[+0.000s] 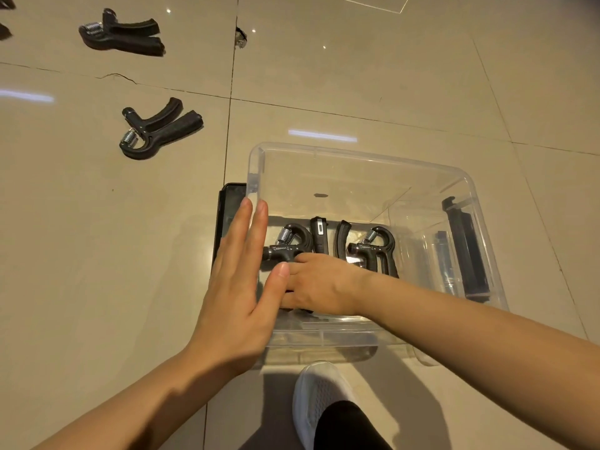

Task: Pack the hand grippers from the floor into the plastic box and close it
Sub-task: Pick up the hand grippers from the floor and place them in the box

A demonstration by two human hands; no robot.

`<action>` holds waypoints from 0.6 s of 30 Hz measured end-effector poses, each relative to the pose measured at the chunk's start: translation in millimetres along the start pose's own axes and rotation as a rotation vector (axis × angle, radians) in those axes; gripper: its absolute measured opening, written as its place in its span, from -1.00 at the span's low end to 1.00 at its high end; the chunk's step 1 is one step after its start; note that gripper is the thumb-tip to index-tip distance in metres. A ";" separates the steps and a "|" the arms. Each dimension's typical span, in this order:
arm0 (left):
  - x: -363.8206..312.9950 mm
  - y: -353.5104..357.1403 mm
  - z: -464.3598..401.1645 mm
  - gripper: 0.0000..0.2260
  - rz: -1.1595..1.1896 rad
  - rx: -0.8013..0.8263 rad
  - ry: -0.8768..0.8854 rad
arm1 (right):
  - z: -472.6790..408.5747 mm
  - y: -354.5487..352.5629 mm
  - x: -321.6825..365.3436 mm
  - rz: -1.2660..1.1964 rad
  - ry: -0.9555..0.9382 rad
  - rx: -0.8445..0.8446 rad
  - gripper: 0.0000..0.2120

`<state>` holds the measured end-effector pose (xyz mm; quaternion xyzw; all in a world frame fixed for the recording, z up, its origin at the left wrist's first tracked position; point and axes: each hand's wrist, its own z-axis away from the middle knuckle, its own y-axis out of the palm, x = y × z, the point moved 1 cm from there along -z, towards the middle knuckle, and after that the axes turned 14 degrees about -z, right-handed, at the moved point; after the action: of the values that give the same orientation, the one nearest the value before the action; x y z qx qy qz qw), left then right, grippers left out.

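Two hand grippers (328, 245) lie inside the plastic box (357, 157); the right hand (319, 287) grips the left one, while the left hand (240, 287) hovers flat, fingers (256, 228) straight and together.

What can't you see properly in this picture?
- Head view: the right hand covers the handles of the left gripper in the box, so its grip can't be told.
- The left hand hides part of the box's left wall and the dark flat thing beside it.
- Dark shapes at the top-left corner are cut off by the edge.
- The small display is too small to read.
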<state>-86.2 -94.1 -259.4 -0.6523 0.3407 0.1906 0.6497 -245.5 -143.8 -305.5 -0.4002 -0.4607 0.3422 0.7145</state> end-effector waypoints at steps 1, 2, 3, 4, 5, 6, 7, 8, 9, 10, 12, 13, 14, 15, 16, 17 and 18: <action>0.0 -0.3 0.0 -0.47 0.002 0.004 0.003 | 0.5 -1.4 -2.5 -0.015 0.035 -0.033 -0.74; 0.1 -0.5 0.0 -0.47 0.006 0.009 0.005 | 2.4 -4.3 -6.3 -0.031 0.093 -0.062 -0.68; 0.1 -1.2 0.4 -0.47 0.012 0.018 0.005 | 5.3 -9.1 -9.9 -0.056 0.179 -0.063 -0.60; 0.3 -1.9 0.9 -0.47 0.019 0.028 0.004 | 9.3 -14.2 -13.3 -0.081 0.292 -0.046 -0.52; 0.9 -2.9 1.4 -0.47 0.022 0.039 0.005 | 14.3 -17.6 -16.7 -0.104 0.416 -0.012 -0.46; 1.5 -3.9 1.9 -0.47 0.017 0.054 0.010 | 20.1 -18.5 -19.4 -0.149 0.548 0.025 -0.40; 2.1 -5.0 2.2 -0.48 0.005 0.073 0.016 | 25.0 -17.9 -20.5 -0.235 0.676 0.066 -0.33; 3.2 -6.2 2.2 -0.48 -0.015 0.094 0.025 | 27.8 -16.3 -19.9 -0.356 0.777 0.094 -0.26; 4.2 -7.3 2.0 -0.48 -0.037 0.115 0.036 | 28.6 -13.9 -17.4 -0.478 0.840 0.094 -0.20; 5.2 -8.5 1.8 -0.48 -0.058 0.136 0.045 | 27.5 -11.7 -14.0 -0.569 0.874 0.078 -0.17; 6.8 -10.6 1.7 -0.46 -0.100 0.172 0.055 | 21.5 -8.6 -9.6 -0.665 0.931 0.014 -0.15; 7.2 -11.3 1.8 -0.45 -0.121 0.183 0.060 | 18.9 -8.4 -8.8 -0.710 0.974 -0.018 -0.14; 7.2 -11.9 1.8 -0.43 -0.141 0.190 0.061 | 17.4 -8.7 -9.2 -0.773 1.026 -0.047 -0.13; 7.0 -12.1 1.8 -0.42 -0.157 0.194 0.058 | 16.9 -8.6 -10.0 -0.851 1.083 -0.069 -0.13; 6.6 -12.2 1.8 -0.41 -0.169 0.196 0.050 | 16.8 -8.5 -9.9 -0.935 1.135 -0.078 -0.13; 6.2 -12.1 1.7 -0.40 -0.177 0.195 0.042 | 16.3 -8.8 -8.6 -1.002 1.174 -0.071 -0.14; 5.8 -12.0 1.5 -0.39 -0.180 0.192 0.034 | 15.4 -9.2 -7.1 -1.040 1.194 -0.057 -0.14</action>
<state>-73.6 -94.6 -255.0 -0.6181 0.3086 0.0871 0.7177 -261.2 -150.0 -296.1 -0.2677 -0.1357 -0.3199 0.8986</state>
